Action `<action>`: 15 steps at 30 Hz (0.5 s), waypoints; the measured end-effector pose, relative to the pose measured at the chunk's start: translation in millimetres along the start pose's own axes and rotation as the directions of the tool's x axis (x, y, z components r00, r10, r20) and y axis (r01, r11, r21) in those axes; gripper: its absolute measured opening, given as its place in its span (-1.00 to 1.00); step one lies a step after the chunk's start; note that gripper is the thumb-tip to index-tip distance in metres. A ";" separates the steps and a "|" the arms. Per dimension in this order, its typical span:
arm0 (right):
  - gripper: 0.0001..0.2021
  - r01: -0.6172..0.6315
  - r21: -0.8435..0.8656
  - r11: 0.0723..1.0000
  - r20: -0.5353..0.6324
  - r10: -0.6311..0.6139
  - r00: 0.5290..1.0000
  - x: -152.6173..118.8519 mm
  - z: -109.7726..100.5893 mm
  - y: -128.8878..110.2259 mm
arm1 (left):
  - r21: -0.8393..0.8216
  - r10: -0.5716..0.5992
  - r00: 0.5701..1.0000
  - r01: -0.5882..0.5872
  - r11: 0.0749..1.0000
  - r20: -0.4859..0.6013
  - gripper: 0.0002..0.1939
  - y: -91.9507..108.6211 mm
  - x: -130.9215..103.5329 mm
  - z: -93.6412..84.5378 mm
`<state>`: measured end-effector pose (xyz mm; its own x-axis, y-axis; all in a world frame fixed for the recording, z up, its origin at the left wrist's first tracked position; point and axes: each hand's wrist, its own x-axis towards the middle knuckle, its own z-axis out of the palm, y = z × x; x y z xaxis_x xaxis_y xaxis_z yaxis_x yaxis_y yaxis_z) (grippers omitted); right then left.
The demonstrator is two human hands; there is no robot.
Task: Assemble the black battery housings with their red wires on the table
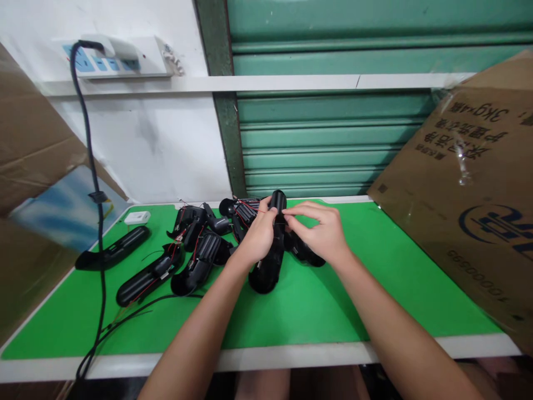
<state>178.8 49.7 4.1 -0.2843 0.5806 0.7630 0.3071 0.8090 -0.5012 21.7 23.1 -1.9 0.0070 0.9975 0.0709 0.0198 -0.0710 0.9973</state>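
A long black curved plastic housing (268, 269) points away from me near the middle of the green mat (316, 311). My left hand (261, 233) is closed round its left side, with the thumb near a thin red wire. From the right, my right hand (318, 228) pinches with thumb and index finger beside the upper part of the housing; what lies between the fingertips is too small to make out. Another black part (306, 253) lies partly hidden under my right hand.
Several black housings with red wires (195, 266) lie to the left. A black cable (102, 239) hangs from a power strip (120, 58) and crosses the mat's left side. Cardboard (470, 194) stands on the right. A small white box (137, 218) sits at the back left.
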 end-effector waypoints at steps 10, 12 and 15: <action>-0.60 -0.024 -0.058 0.998 0.154 0.032 0.988 -0.5 -6.4 -0.7 | 0.131 0.064 0.997 -0.070 0.989 0.048 -0.46 0.7 -0.9 -0.9; -0.57 -0.013 -0.067 0.998 0.142 0.022 0.990 -1.6 -6.0 -0.7 | 0.143 0.059 0.996 -0.068 0.987 0.071 -0.40 2.6 -2.0 -0.5; -0.57 -0.015 -0.069 0.997 0.138 0.024 0.990 -3.0 -5.1 -0.4 | 0.152 0.085 0.992 -0.098 0.984 0.088 -0.37 6.7 -3.2 0.9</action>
<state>184.1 47.1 4.1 -0.3990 0.6070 0.6873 0.3736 0.7921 -0.4827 22.7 19.4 4.6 0.0971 0.9834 0.1534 0.1709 -0.1683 0.9708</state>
